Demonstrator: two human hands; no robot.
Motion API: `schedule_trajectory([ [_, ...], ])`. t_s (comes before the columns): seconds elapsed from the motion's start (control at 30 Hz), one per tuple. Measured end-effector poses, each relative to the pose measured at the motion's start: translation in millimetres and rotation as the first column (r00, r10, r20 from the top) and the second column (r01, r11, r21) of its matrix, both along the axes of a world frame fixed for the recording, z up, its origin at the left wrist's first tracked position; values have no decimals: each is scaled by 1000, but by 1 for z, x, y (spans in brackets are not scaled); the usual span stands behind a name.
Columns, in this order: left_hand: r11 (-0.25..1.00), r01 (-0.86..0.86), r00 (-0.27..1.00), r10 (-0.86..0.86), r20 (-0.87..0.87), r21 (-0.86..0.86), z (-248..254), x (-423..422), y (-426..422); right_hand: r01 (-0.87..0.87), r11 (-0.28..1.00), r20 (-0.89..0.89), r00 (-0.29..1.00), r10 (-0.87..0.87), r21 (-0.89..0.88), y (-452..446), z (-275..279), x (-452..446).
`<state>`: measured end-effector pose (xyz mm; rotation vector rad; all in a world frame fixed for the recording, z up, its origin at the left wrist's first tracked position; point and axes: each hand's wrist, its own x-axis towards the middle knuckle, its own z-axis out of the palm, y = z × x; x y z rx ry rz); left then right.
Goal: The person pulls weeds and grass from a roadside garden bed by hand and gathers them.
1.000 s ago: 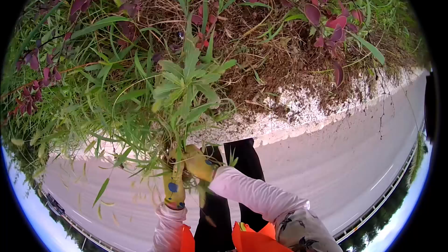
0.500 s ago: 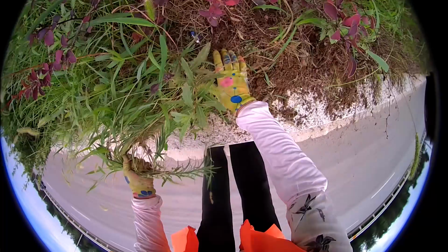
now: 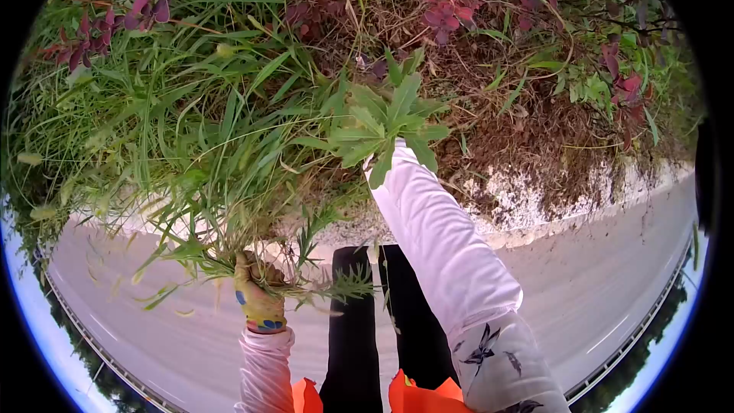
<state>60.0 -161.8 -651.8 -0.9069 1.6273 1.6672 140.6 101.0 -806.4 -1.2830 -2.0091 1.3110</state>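
Left hand is clamped round a grass bunch roadside of the curb, right hand's reaching plant-side behind a leafy weed, can't tell its grip, probably needs feel.

1. Left glove: yellow, with blue spots near the wrist.
2. Forearm sleeves: pale pinkish-white, wrinkled.
3. Right upper sleeve: light grey, dark leaf-like print.
4. Outer garment: bright orange, yellow-green edge patch.
5. Trousers: plain black.
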Motion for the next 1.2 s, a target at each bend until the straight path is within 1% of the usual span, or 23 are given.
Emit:
schedule_trajectory([
  [0.03, 1000, -2, 1000, 2, 0, 7, -3, 0, -3, 80, 995, -59, 995, -84, -65, 1, 3, 0],
  [0.1, 974, 156, 988, -157, -11, 162, -6, 1, -10, 245, 936, -178, 939, -294, -254, 4, 7, -2],
  [0.13, 977, 140, 990, -142, -3, 159, -4, 2, -8, 314, 877, -232, 882, -411, -363, 5, 9, -3],
  [0.2, 988, 139, 990, -137, -27, 70, 0, 3, 2, 385, 693, -326, 675, -662, -610, 1, 9, -3],
  [0.27, 993, 120, 987, -122, -104, -20, 10, 12, 25, 349, 508, -360, 408, -839, -787, -14, -23, 3],
  [0.33, 981, 195, 975, -194, -112, -1, 13, 10, 28, 342, 406, -280, 360, -890, -848, -33, -7, 1],
  [0.37, 965, 261, 958, -257, -130, 15, 15, 9, 31, 385, 390, -199, 449, -871, -836, -41, 39, -8],
  [0.4, 966, 260, 950, -257, -177, -5, 18, 8, 36, 332, 334, -196, 386, -901, -882, -56, 48, -22],
  [0.47, 961, 267, 944, -277, -178, -76, 37, 8, 53, 356, 412, -257, 409, -876, -839, -77, 77, -42],
  [0.5, 957, 258, 940, -281, -195, -135, 45, 5, 60, 407, 549, -319, 507, -801, -730, -75, 100, -50],
  [0.6, 931, 365, 906, -349, -238, 25, 77, -19, 64, -15, 332, -306, 424, -852, -943, -18, 171, -28],
  [0.63, 920, 385, 906, -361, -221, 75, 91, -27, 69, -59, 408, -394, 420, -817, -911, 1, 176, -13],
  [0.67, 894, 448, 867, -428, -255, 23, 83, -33, 62, -149, 526, -519, 518, -680, -837, 16, 165, 12],
  [0.7, 850, 525, 828, -500, -252, 38, 76, -42, 60, 121, 553, -226, 826, -517, -824, 28, 132, 29],
  [0.73, 877, 477, 850, -475, -226, -48, 65, -43, 55, 119, 545, -216, 832, -511, -830, 42, 114, 55],
  [0.77, 886, 445, 864, -463, -197, -130, 54, -45, 49, 14, 793, 97, 994, 58, -610, 56, 101, 87],
  [0.87, 931, 359, 911, -364, -196, -59, 46, -46, 30, 202, 851, -16, 971, -240, -484, 62, 35, 144],
  [0.93, 931, 359, 919, -364, -150, -60, 50, -39, 21, -27, 972, 218, 973, 79, -232, 32, 90, 121],
  [0.97, 932, 358, 921, -362, -146, -51, 53, -37, 18, -261, 952, 448, 840, 305, -159, 14, 93, 106],
  [1.0, 932, 361, 922, -359, -147, -17, 56, -38, 14, -506, 856, 637, 627, 448, -104, -4, 95, 91],
  [1.07, 934, 358, 924, -356, -143, -9, 64, -40, 10, -657, 741, 687, 476, 549, -137, -39, 82, 63],
  [1.17, 875, 484, 860, -471, -194, 23, 77, -46, 4, -606, 793, 693, 549, 468, -56, -72, 93, 3],
  [1.2, 854, 518, 840, -498, -216, 43, 77, -46, -1, -556, 821, 638, 680, 360, 130, -82, 77, -13],
])
